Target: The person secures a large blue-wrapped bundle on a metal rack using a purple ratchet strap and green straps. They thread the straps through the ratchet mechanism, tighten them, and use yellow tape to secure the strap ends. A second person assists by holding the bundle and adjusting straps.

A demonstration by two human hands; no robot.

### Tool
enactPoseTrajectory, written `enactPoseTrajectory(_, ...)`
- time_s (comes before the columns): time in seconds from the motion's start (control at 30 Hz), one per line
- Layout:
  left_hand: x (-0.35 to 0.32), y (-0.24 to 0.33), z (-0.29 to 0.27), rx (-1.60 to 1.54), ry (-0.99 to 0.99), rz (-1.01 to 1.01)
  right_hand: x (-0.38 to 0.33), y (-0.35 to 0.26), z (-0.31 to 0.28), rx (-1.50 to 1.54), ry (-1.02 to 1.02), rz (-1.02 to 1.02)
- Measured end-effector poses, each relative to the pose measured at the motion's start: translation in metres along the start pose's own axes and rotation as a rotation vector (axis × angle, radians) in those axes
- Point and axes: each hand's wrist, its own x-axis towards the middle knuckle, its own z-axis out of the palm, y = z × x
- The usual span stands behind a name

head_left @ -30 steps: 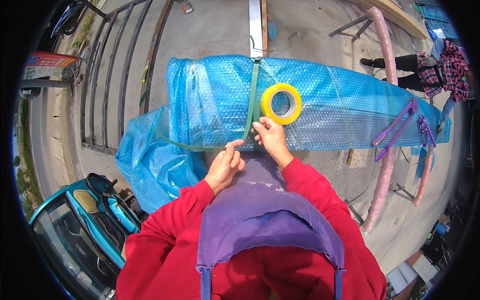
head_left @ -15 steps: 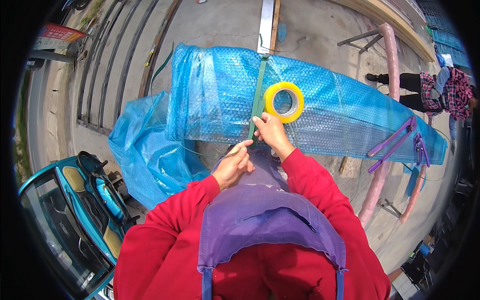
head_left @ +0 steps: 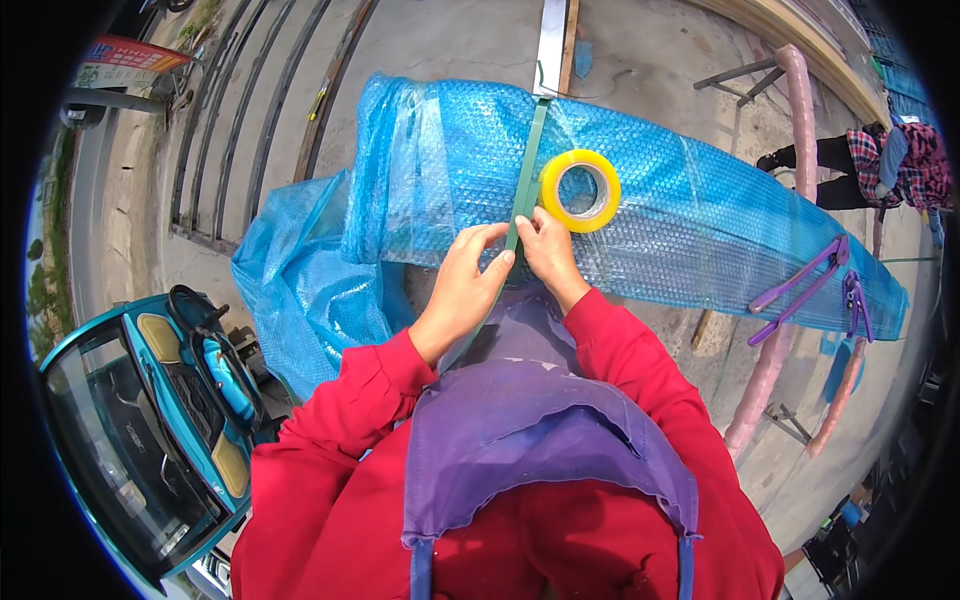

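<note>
A long bundle wrapped in blue bubble wrap (head_left: pixel 680 210) lies across in front of me. A green tape strip (head_left: pixel 527 180) runs over it from the far side to its near edge. My left hand (head_left: pixel 462 290) and my right hand (head_left: pixel 545 250) meet at the near end of that strip and pinch it between their fingers. A yellow tape roll (head_left: pixel 580 190) lies on the wrap just beyond my right hand. Red sleeves and a purple apron fill the lower part of the view.
Loose blue wrap (head_left: pixel 300 290) hangs down at the left. Purple clamps (head_left: pixel 805 285) grip the bundle's right end, above pink supports (head_left: pixel 770 380). Another person (head_left: pixel 880 165) stands at the far right. A teal vehicle (head_left: pixel 130 420) sits at lower left; metal bars (head_left: pixel 240 120) lie on the ground.
My left hand has moved up to the bundle's near edge and joined my right hand on the green strip. The roll stays where it was on the wrap.
</note>
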Motion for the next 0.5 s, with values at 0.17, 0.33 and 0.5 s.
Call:
enactPoseTrajectory(0.17,0.022,-0.051,0.048,-0.453,-0.223,-0.644,-0.002,-0.010,-0.009,0.006,-0.068,0.049)
enactPoseTrajectory(0.33,0.015,-0.080,0.069,-0.478,-0.018,-0.453,-0.006,-0.032,-0.015,0.216,-0.166,0.220)
enactPoseTrajectory(0.5,0.016,-0.080,0.089,-0.548,0.195,-0.269,0.001,-0.017,-0.011,0.217,-0.185,0.109)
